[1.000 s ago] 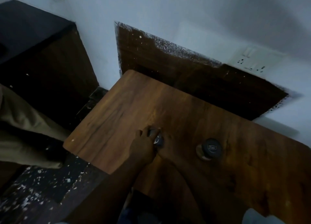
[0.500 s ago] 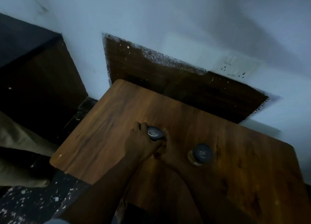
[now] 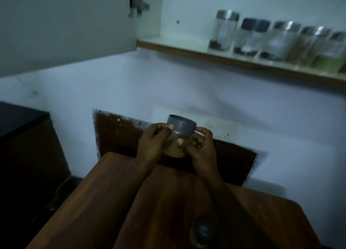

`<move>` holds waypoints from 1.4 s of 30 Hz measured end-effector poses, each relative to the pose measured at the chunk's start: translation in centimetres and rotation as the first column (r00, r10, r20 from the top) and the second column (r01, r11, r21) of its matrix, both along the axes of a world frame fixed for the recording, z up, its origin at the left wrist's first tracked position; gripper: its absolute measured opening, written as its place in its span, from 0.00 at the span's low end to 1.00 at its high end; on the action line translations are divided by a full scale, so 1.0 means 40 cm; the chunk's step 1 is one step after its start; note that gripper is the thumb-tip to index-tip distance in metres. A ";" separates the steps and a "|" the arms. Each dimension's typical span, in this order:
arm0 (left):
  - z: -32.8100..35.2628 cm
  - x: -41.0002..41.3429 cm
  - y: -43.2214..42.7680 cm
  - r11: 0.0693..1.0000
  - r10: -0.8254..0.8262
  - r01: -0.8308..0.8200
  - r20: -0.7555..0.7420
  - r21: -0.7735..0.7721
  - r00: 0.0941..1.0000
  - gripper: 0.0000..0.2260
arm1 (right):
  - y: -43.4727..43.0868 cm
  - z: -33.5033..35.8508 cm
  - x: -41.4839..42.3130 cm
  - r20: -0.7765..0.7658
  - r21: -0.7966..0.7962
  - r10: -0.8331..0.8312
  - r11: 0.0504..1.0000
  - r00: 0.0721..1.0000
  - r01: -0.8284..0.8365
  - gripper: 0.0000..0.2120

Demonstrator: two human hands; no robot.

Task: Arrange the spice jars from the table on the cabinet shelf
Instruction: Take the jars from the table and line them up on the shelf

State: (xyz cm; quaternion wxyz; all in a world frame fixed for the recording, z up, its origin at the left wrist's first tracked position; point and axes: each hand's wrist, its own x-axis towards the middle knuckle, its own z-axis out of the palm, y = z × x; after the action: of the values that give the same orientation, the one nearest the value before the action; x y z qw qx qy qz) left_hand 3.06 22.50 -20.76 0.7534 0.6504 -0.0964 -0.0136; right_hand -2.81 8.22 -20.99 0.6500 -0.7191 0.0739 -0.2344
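Observation:
Both hands hold a small clear spice jar (image 3: 179, 136) with a grey lid and yellowish powder, raised above the far edge of the wooden table (image 3: 104, 202). My left hand (image 3: 155, 143) grips its left side, thumb on the front. My right hand (image 3: 201, 145) grips its right side. A second dark-lidded jar (image 3: 203, 232) stands blurred on the table near me. Up on the right, the cabinet shelf (image 3: 187, 49) carries a row of several tall clear jars (image 3: 277, 41) with silver or dark lids.
An open white cabinet door (image 3: 65, 28) hangs at the upper left, hinge at its edge. The shelf's left part is bare. A dark cabinet (image 3: 24, 145) stands left of the table. A wall socket (image 3: 221, 124) sits behind the hands.
The jar that both hands took hold of on the table has been lifted up in front of the wall. My view has tilted up, bringing the shelf and its jars into sight.

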 end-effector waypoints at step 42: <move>0.638 0.511 -0.309 0.686 0.114 -0.409 0.466 0.602 0.878 0.27 | -0.213 0.649 0.519 0.051 -0.631 -0.117 0.766 0.992 0.123 0.26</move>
State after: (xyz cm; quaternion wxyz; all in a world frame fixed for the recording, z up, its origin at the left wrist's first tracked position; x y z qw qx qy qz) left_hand 23.50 10.13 4.78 0.4184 0.8770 -0.1371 0.1923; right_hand 17.94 -0.29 4.99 0.3544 -0.8884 0.0337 -0.2897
